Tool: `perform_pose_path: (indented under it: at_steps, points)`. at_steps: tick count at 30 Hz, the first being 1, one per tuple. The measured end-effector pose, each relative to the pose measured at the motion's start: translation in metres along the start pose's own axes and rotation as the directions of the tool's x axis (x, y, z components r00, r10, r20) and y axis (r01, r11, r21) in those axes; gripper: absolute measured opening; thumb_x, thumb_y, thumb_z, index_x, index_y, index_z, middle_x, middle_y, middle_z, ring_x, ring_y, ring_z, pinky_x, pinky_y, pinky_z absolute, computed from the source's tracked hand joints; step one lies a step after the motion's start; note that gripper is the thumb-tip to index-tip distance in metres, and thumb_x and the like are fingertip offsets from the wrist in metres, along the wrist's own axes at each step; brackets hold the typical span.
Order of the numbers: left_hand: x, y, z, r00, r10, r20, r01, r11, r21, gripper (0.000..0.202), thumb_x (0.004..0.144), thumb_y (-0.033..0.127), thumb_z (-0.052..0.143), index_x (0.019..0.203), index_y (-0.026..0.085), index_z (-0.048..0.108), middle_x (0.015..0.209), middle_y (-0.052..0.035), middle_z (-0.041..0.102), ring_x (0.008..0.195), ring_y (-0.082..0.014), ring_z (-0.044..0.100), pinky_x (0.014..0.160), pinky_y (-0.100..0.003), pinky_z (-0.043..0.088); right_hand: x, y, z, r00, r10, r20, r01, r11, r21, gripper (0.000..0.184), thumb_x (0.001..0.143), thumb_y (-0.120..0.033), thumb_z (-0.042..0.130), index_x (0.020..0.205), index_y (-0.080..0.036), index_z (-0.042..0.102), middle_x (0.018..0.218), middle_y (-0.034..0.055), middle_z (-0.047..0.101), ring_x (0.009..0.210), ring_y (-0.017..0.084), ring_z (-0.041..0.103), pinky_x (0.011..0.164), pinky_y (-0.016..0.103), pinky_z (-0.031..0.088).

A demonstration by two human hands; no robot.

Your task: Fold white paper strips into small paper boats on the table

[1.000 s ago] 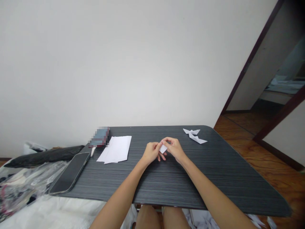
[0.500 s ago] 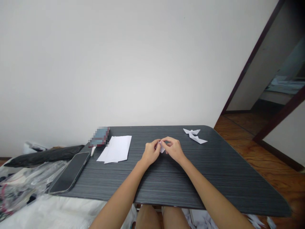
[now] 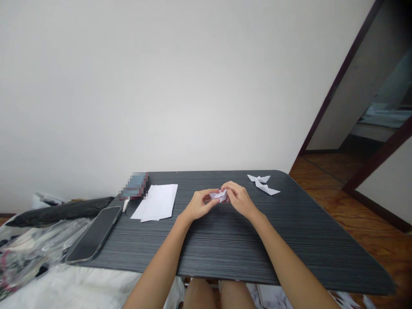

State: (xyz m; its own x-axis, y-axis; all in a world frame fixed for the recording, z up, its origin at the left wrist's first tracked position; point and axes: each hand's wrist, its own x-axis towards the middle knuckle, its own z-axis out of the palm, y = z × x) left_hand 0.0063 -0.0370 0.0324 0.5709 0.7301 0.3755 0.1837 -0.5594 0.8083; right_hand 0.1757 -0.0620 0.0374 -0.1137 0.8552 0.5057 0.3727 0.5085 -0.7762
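A small folded white paper boat (image 3: 219,195) is held between my two hands over the middle of the dark table (image 3: 225,240). My left hand (image 3: 200,203) pinches its left end between thumb and fingers. On its right end, the fingers of my right hand (image 3: 238,197) are closed, hiding that part. To the right, near the far edge, lie several folded white paper boats (image 3: 264,184), close together. A short stack of white paper sheets (image 3: 160,201) rests to the left of my hands.
Left of the sheets, a blurred-out box-like item (image 3: 134,186) sits by a small white object (image 3: 125,205). A dark-screened phone (image 3: 95,234) lies at the table's left edge. Beyond it are a long black bundle (image 3: 61,211) and clear plastic bags (image 3: 48,240). A wall stands behind.
My hands have spread slightly apart, the left one moving left. More of the folded paper shows between them, now lying wider than before.
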Motion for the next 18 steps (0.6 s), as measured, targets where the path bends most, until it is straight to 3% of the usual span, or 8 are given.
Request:
perform_pose_path:
  at_steps: [3,7,14,18]
  points:
    - [-0.0006,-0.0047,-0.001,0.999,0.04,-0.01,-0.041,0.995,-0.087,0.048,0.062,0.03,0.065,0.107,0.015,0.055,0.114,-0.0114,0.054,0.098,-0.021,0.055,0.083,-0.032,0.045,-0.0014,-0.003,-0.0051,0.993,-0.072,0.097,0.074,0.997,-0.015,0.016,0.073,-0.016,0.045,0.082,-0.018,0.058,0.084,0.0045,0.057,0.068,0.012,0.055,0.061,0.025,0.047]
    - [-0.0005,-0.0071,-0.0029,0.996,0.044,-0.075,-0.047,0.998,-0.043,0.044,0.062,0.031,0.065,0.103,0.016,0.057,0.113,-0.0108,0.055,0.097,-0.0217,0.055,0.081,-0.035,0.047,-0.0035,-0.0031,-0.0069,0.973,-0.122,0.198,0.129,0.991,-0.022,0.026,0.069,-0.013,0.053,0.095,-0.018,0.054,0.092,0.0053,0.056,0.075,0.013,0.056,0.069,0.026,0.047]
    - [-0.0006,-0.0073,-0.0048,0.987,0.081,-0.141,-0.074,0.996,0.052,0.045,0.063,0.032,0.065,0.104,0.016,0.057,0.111,-0.0102,0.056,0.094,-0.0211,0.057,0.078,-0.035,0.05,-0.0031,0.0037,-0.0043,0.986,-0.111,0.126,0.122,0.989,-0.082,0.014,0.074,-0.017,0.052,0.087,-0.017,0.058,0.086,0.0052,0.059,0.076,0.015,0.057,0.071,0.029,0.046]
    - [-0.0005,-0.0078,-0.0058,0.981,0.123,-0.151,-0.103,0.986,0.135,0.032,0.069,0.032,0.06,0.097,0.017,0.061,0.106,-0.01,0.059,0.095,-0.0221,0.057,0.076,-0.035,0.05,-0.0028,0.0038,-0.0048,0.988,-0.103,0.118,0.113,0.99,-0.083,0.014,0.074,-0.02,0.053,0.086,-0.017,0.058,0.084,0.0051,0.06,0.074,0.015,0.056,0.07,0.029,0.046]
